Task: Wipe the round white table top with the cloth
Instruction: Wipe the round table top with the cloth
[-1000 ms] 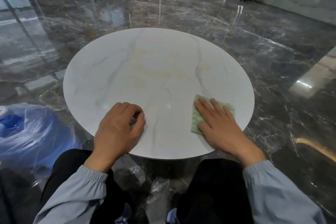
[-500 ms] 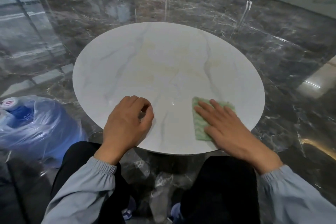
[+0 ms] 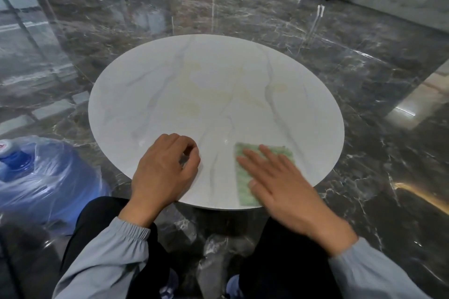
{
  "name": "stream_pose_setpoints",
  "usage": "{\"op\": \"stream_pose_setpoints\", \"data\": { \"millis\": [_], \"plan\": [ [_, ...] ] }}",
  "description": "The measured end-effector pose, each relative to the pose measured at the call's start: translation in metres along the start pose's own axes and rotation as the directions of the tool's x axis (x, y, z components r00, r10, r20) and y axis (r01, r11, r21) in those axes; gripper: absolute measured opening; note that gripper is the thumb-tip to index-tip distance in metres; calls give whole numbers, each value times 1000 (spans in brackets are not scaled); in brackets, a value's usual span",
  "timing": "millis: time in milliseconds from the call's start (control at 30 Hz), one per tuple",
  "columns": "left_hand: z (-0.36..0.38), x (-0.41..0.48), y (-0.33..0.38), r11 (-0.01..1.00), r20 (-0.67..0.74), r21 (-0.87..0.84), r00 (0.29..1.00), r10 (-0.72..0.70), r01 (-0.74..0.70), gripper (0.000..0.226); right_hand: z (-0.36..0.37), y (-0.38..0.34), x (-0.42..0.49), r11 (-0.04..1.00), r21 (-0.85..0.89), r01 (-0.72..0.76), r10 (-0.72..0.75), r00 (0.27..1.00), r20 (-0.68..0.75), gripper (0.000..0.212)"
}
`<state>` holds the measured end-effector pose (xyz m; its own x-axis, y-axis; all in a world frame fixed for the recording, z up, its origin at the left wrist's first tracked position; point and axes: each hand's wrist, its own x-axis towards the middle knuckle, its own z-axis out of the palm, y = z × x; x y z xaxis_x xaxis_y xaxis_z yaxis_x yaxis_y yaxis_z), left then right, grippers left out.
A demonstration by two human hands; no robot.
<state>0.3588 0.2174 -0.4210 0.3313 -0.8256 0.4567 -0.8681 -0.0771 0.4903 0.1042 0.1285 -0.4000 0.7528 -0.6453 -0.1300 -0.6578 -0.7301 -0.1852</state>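
While I sat with my knees at the table's six o'clock edge, my right hand lay open and flat, fingers spread, pressing the green cloth onto the round white table top at about five o'clock, gripping nothing. My left hand rested at seven o'clock, fingers loosely curled; whether it held anything I could not tell. The cloth's near corner sat just beside the rim, so I judged a pull toward me could drag it off onto the marble floor, and a flat palm alone might let it bunch or slip. Faint yellowish marks waited near the centre. Toward twelve o'clock the top lay bare, with open room to sweep. A wrapped water jug stood on the floor at eight o'clock, well apart.
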Motion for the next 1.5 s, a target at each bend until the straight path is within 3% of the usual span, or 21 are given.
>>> {"op": "stream_pose_setpoints", "data": {
  "millis": [100,167,300,400,467,600,700,767,833,900,1000,1067,1133,1233,1333,1400,1500],
  "plan": [
    [0,-1,0,1000,8,10,1000,15,-16,7,-4,22,12,987,25,-158,159,987,-25,68],
    [0,-1,0,999,12,21,1000,26,-26,6,0,5,18,982,5,-188,188,982,-26,72],
    [1,-2,-2,998,-7,44,999,47,-46,6,12,-53,6,1000,-13,-17,16,999,-49,64],
    [3,-2,-2,996,-29,54,997,65,-64,7,14,-51,-4,1000,17,26,-26,999,-45,61],
    [3,-2,-3,996,-31,44,997,75,-74,7,10,-19,0,999,9,-43,43,998,-55,64],
    [2,-3,-3,997,-32,26,997,71,-71,9,-7,72,11,941,19,-337,338,939,-65,74],
    [1,-3,-1,999,-44,9,998,52,-52,10,-14,89,21,896,11,-444,444,896,-24,63],
    [1,-3,1,999,-57,0,998,36,-36,11,-5,59,30,923,-49,-383,381,924,-34,65],
    [1,-3,1,1000,-66,-6,998,14,-14,11,6,10,31,976,-76,-205,201,978,-63,72],
    [1,-3,1,1000,-69,-1,998,9,-9,10,16,-35,26,998,-43,-39,37,998,-57,66],
    [2,-3,-1,1000,-58,13,998,21,-20,9,11,-51,23,998,53,42,-41,999,-19,63],
    [1,-3,-1,1000,-37,17,999,26,-26,9,4,-23,29,1000,16,3,-3,999,-32,65],
    [0,-3,-1,1000,-20,9,999,30,-30,9,-5,25,37,991,-25,-134,133,990,-40,65],
    [-1,-3,1,999,-11,2,999,32,-32,10,-21,106,40,918,0,-396,395,918,-41,59],
    [1,-3,3,1000,-8,15,1000,11,-11,8,-30,141,47,842,47,-538,539,842,-4,59],
    [1,-2,3,1000,-13,20,1000,-2,3,9,-27,125,58,850,24,-527,527,850,8,59],
    [1,-3,3,1000,-14,19,1000,6,-6,8,-12,62,64,946,-92,-310,311,951,-8,70]
  ]
}}
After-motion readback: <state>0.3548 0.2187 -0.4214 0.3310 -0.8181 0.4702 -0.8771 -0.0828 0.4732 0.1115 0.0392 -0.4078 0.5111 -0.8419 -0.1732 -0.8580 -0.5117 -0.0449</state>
